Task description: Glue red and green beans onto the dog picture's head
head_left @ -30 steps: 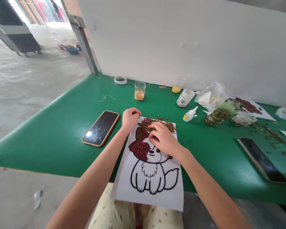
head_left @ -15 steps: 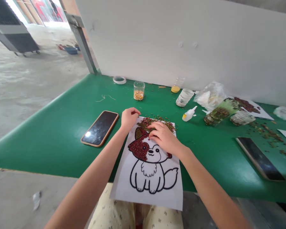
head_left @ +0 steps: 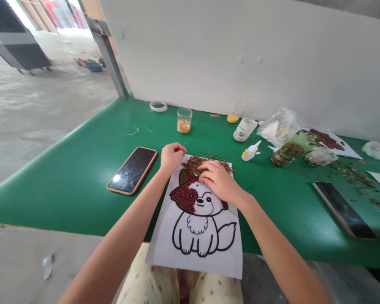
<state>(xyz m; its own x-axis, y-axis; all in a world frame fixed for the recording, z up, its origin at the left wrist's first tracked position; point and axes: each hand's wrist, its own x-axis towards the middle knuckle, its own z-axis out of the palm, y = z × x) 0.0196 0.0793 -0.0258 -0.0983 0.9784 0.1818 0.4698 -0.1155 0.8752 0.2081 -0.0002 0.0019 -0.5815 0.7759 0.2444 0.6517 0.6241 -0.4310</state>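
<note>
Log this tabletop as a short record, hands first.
Left hand: by the top left corner of the paper; grip unclear
Right hand: over the head of the drawing; grip unclear
Picture: seated animal, face partly covered in red pieces, body bare
Paper top: loose seeds
Left side: phone, screen up
Right side: white bottle
Behind: clear cup of yellow kernels

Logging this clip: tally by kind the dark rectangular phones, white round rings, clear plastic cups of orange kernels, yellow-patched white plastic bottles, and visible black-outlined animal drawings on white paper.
Phones: 2
White ring: 1
Kernel cup: 1
White bottle: 1
Animal drawing: 1
Total: 6
</note>
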